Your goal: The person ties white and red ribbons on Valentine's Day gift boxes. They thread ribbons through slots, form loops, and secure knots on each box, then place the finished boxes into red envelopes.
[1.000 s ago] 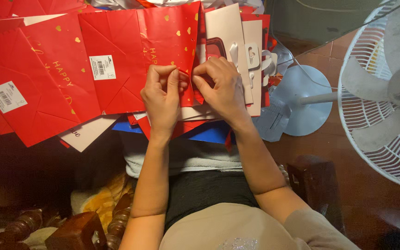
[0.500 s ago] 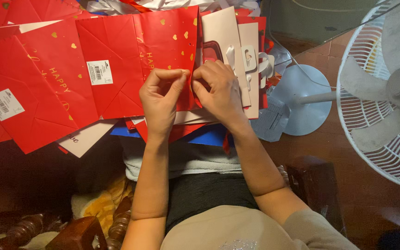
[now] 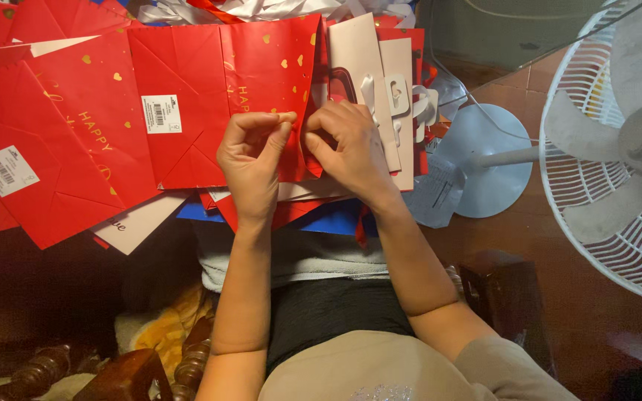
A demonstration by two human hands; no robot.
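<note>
I kept both hands pinching the red gift bag (image 3: 261, 82) at its right edge beside the white fan (image 3: 618, 141): left hand (image 3: 250, 156) and right hand (image 3: 347, 145) close together, I judged, for a crisp fold.

Two bare hands are in view: the left hand (image 3: 253, 156) and the right hand (image 3: 351, 145), both on one flattened red paper gift bag with gold hearts (image 3: 221, 96). At least three more flat red paper bags (image 3: 61, 148) overlap to its left, though the exact number in the pile cannot be told. Two white barcode stickers (image 3: 161, 113) show on the red bags. Two pale cardboard bag inserts (image 3: 358, 56) stand side by side at the right. One white electric floor fan (image 3: 618, 148) has one round pale-blue base (image 3: 488, 160). One blue sheet (image 3: 328, 221) lies underneath.
</note>
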